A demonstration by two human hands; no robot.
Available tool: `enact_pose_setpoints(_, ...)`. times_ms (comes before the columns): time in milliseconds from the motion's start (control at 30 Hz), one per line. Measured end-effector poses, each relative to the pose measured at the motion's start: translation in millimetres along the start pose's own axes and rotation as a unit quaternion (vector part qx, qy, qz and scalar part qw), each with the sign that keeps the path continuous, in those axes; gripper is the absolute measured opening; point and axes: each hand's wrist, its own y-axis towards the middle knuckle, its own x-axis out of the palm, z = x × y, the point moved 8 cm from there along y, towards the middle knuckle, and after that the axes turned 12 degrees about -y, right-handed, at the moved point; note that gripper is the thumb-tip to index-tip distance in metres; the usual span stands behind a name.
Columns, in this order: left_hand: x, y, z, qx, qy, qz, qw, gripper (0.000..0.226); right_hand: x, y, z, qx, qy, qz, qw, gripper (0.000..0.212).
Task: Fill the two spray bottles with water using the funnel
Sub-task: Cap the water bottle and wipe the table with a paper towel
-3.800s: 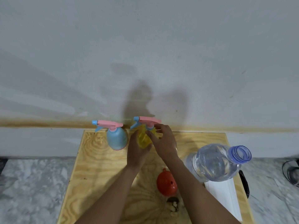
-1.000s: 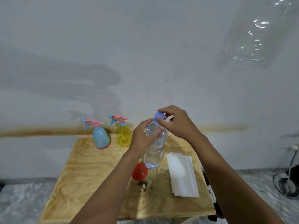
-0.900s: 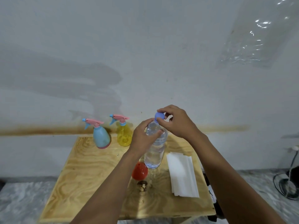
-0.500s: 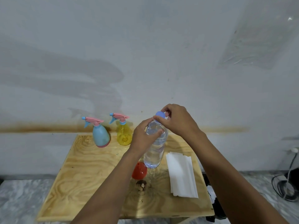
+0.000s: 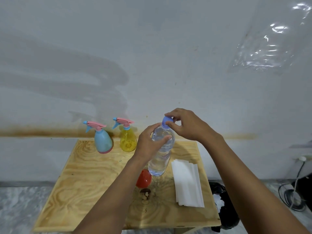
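A clear water bottle (image 5: 160, 159) stands upright on the wooden table (image 5: 87, 179). My left hand (image 5: 148, 142) wraps around its upper body. My right hand (image 5: 187, 125) pinches the blue cap (image 5: 167, 119) on its neck. A blue spray bottle (image 5: 103, 141) and a yellow spray bottle (image 5: 128, 138), both with pink trigger heads on, stand at the back of the table near the wall. A red funnel (image 5: 143, 179) lies on the table just left of the water bottle's base, partly hidden by my left forearm.
A stack of white paper towels (image 5: 187, 181) lies right of the water bottle. A small brown knot or debris (image 5: 145, 194) marks the wood near the funnel. A black bag (image 5: 222, 208) and cables (image 5: 293, 195) sit on the floor to the right.
Earlier both hands were at the yellow spray bottle and the water bottle was uncapped. Over the last second my right hand's fingers have shifted slightly around the cap; the bottle stays put.
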Motion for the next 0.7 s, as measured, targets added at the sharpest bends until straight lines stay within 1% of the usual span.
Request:
enact_pose_setpoints(133,-1.2,-0.3,-0.1,0.0,-0.004,0.004,1.0,0.059,-0.7,1.9,-7.4,-0.001,-0.018,-0.007,1.0,0.033)
enact_pose_setpoints(233,-1.5,-1.0,0.3,0.001,-0.006,0.006,1.0,0.058,-0.9,4.5,-5.6,0.032,-0.019,-0.003,0.999,0.032)
enact_pose_setpoints(333,-0.7,-1.9,1.5,0.004,-0.01,0.003,1.0,0.057,2.4,5.8,0.8,0.091,-0.029,0.013,0.995,0.038)
enact_pose_setpoints(400,-0.7,-2.9,2.0,0.002,-0.011,0.001,1.0,0.055,4.8,4.5,4.3,0.115,-0.041,0.014,0.992,0.05)
enact_pose_setpoints(467,-0.9,-2.5,1.1,-0.002,-0.012,-0.001,1.0,0.054,4.1,1.9,4.7,0.095,-0.034,0.001,0.995,0.062)
enact_pose_setpoints(500,-1.3,-2.0,0.1,-0.004,-0.011,0.0,1.0,0.054,2.9,0.9,3.3,0.071,-0.026,-0.009,0.997,0.062)
enact_pose_setpoints(567,-1.4,-1.9,-0.5,-0.005,-0.011,0.001,1.0,0.057,0.8,-0.9,0.1,0.026,-0.026,-0.026,0.999,0.048)
enact_pose_setpoints(633,-0.5,-1.2,-1.7,-0.006,-0.012,0.004,1.0,0.06,0.2,-0.6,0.5,0.005,-0.034,-0.028,0.999,0.036)
enact_pose_setpoints(700,0.0,-0.9,-1.8,-0.005,-0.014,0.005,1.0,0.061,1.8,1.1,-2.1,-0.014,-0.039,-0.032,0.999,0.033)
